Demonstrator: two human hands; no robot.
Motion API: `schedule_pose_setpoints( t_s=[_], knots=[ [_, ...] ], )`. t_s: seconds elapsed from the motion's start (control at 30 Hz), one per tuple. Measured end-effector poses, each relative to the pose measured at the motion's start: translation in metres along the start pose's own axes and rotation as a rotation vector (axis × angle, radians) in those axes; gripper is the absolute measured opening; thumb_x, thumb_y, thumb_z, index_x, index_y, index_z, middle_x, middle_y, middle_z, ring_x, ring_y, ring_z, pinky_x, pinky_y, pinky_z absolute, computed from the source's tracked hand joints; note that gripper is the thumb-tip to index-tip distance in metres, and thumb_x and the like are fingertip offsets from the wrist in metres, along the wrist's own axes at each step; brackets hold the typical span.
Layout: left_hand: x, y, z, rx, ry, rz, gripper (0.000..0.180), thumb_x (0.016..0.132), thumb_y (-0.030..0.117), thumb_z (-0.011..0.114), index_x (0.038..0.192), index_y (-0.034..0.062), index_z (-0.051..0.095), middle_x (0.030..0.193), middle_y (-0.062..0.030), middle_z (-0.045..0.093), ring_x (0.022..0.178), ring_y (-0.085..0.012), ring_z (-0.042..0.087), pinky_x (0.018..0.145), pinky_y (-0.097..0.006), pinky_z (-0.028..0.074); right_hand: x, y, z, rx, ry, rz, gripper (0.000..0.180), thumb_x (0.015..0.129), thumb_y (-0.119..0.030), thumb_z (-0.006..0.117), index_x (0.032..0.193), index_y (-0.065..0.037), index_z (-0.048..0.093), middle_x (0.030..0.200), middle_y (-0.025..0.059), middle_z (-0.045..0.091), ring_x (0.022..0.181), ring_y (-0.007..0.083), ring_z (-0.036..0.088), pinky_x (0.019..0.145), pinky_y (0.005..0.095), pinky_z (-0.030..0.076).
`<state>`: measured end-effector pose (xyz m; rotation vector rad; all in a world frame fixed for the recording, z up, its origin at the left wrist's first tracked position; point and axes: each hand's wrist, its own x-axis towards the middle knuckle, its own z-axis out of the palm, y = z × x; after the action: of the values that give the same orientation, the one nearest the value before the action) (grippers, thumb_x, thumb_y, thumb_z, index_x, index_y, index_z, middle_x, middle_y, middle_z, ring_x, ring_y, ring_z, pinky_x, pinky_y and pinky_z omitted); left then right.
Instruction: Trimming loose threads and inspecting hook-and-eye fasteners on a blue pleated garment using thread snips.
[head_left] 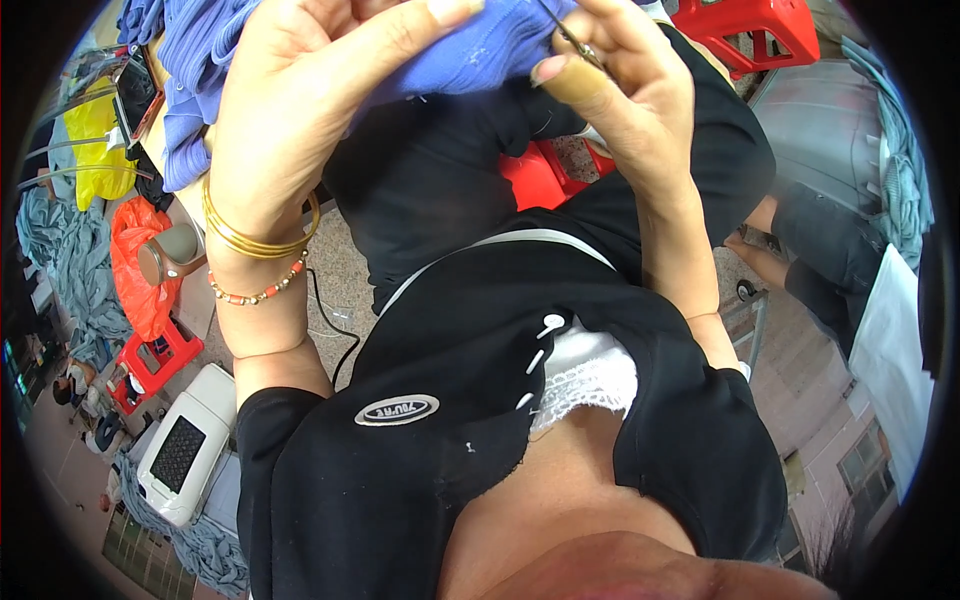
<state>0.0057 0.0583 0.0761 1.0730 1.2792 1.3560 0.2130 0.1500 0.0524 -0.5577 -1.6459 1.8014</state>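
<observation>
A periwinkle-blue ribbed knit fabric [465, 62] is stretched between my hands at the top of the view, above my lap. My left hand [310, 85] grips it, the thumb pressed along its near side; its other fingers are partly cut off by the frame edge. Small pale threads or lint show on the knit. Between the thumb and fingers of my right hand [635, 95] is a thin, dark metal tool [577, 42] with a narrow tip lying against the fabric. Whether it is tweezers or snips I cannot tell.
More blue knit pieces [200, 60] lie on a table at the upper left. A yellow bag [100, 150], an orange-red plastic bag [140, 275] and a red stool [160, 368] are at the left. Another red stool [760, 30] stands upper right. Another person's legs [815, 255] show at the right.
</observation>
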Motion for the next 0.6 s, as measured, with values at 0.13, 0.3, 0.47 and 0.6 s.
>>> schedule_pose_setpoints(
  t_s=[0.13, 0.3, 0.47, 0.6],
  knots=[
    [-0.002, 0.033, 0.025, -0.099, 0.023, -0.201, 0.034, 0.094, 0.002, 0.062, 0.128, -0.0041, 0.058, 0.112, -0.0074, 0.066, 0.101, -0.0101, 0.060, 0.089, -0.022, 0.045, 0.013, 0.024, -0.011, -0.037, -0.028, -0.064, 0.018, 0.085, 0.005, 0.075, 0.101, 0.001, 0.066, 0.074, -0.0055, 0.058, 0.063, -0.0001, 0.047, 0.056, 0.0179, 0.035],
    [-0.013, 0.020, 0.014, 0.264, -0.036, 0.097, 0.041, 0.091, -0.001, 0.066, 0.131, -0.0056, 0.056, 0.120, -0.0111, 0.066, 0.113, -0.0158, 0.061, 0.102, -0.029, 0.045, 0.045, 0.048, -0.036, 0.431, -0.239, -0.628, 0.009, 0.087, -0.004, 0.073, 0.083, -0.002, 0.065, 0.073, -0.0006, 0.063, 0.064, 0.0034, 0.054, 0.058, 0.0197, 0.041],
    [-0.013, 0.022, -0.004, 0.388, -0.031, 0.011, 0.026, 0.094, 0.005, 0.066, 0.119, -0.0023, 0.067, 0.106, -0.0037, 0.069, 0.095, -0.0069, 0.061, 0.087, -0.020, 0.046, 0.047, 0.039, -0.056, 0.449, -0.194, -0.734, 0.008, 0.087, -0.004, 0.073, 0.085, -0.002, 0.065, 0.074, 0.0001, 0.064, 0.062, 0.0045, 0.056, 0.057, 0.0196, 0.043],
    [-0.013, 0.031, -0.007, 0.311, -0.046, -0.113, 0.024, 0.095, 0.008, 0.066, 0.117, 0.0003, 0.068, 0.100, 0.0009, 0.067, 0.089, -0.0045, 0.058, 0.082, -0.018, 0.043, 0.012, -0.025, -0.043, -0.042, 0.208, -0.208, 0.007, 0.088, -0.004, 0.073, 0.089, -0.002, 0.066, 0.076, 0.0011, 0.066, 0.062, 0.0052, 0.058, 0.058, 0.0196, 0.044]
  ],
)
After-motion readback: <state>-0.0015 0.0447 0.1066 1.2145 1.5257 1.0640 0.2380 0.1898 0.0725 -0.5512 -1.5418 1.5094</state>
